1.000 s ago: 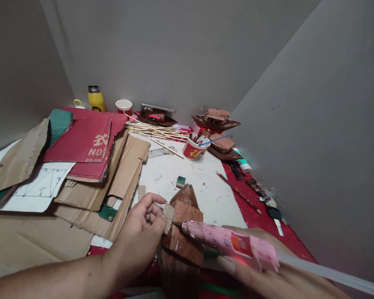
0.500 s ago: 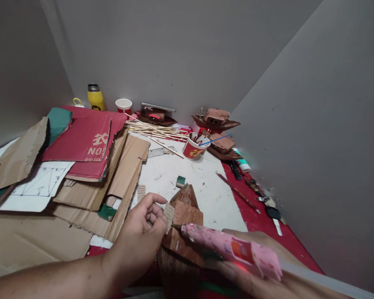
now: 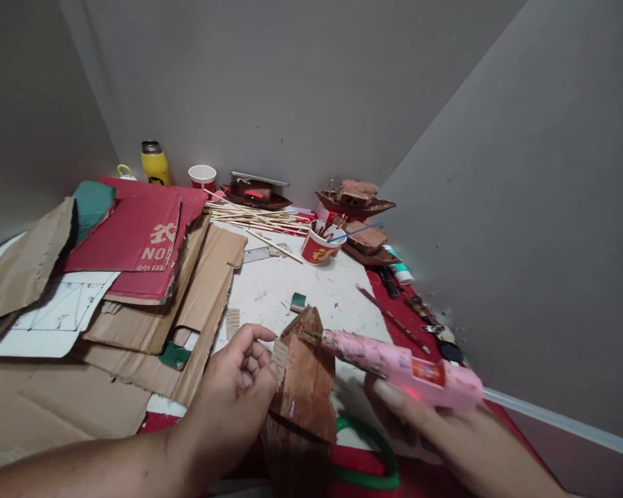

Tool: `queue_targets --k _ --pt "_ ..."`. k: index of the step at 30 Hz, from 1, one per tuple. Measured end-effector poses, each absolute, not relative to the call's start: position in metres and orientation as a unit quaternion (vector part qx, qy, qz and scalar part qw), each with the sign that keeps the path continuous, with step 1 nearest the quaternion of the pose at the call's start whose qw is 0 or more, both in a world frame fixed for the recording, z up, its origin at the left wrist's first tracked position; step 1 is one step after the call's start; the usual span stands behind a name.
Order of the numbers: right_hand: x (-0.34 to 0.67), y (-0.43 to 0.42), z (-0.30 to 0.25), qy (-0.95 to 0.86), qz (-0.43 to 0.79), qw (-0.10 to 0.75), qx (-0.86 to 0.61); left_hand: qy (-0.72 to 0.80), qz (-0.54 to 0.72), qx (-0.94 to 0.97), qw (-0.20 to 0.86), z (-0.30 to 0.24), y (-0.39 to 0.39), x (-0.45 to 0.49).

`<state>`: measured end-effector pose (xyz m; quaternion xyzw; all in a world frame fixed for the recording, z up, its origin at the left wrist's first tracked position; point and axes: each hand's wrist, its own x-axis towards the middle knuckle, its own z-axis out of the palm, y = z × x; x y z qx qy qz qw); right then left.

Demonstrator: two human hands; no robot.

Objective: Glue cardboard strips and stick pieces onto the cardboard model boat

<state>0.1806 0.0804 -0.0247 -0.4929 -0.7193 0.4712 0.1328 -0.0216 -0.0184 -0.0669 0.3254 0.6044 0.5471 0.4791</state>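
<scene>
My left hand [image 3: 236, 394] is closed in a pinch on a small ribbed cardboard piece [image 3: 279, 354], pressed against the left side of a brown cardboard boat hull [image 3: 302, 387] that stands in front of me. My right hand [image 3: 436, 436] grips a pink glue gun [image 3: 405, 366] with a clear glue stick trailing out of its back to the right. The gun's nozzle sits at the hull's upper edge near the pointed bow. A red light glows under the gun.
Cardboard sheets [image 3: 135, 290] pile up on the left. Bamboo skewers [image 3: 254, 218], a red paper cup [image 3: 319, 245] with a blue stick, finished model boats [image 3: 356, 197], a yellow bottle [image 3: 153, 164], a ruler [image 3: 262, 253] and tools [image 3: 394, 318] along the right wall crowd the table [image 3: 342, 304]. Green-handled scissors [image 3: 376, 456] lie beneath the hull.
My right hand has lifted the glue gun and moved its nozzle forward, from the hull's middle deck to the upper edge near the bow. The left hand has stayed pinched on the ribbed piece.
</scene>
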Motion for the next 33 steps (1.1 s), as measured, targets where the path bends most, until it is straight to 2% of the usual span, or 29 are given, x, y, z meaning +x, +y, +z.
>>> queue_targets --k 4,10,33 --pt "0.175 0.076 -0.045 -0.665 0.509 0.121 -0.533 0.617 0.533 0.347 0.462 -0.067 -0.018 -0.022" --pt "0.166 0.073 -0.057 -0.611 0.6 0.158 -0.493 0.611 0.542 0.346 0.462 -0.069 -0.016 -0.019" --pt "0.16 0.07 -0.054 -0.583 0.625 0.21 -0.476 0.596 0.558 0.317 0.483 -0.067 -0.012 -0.017"
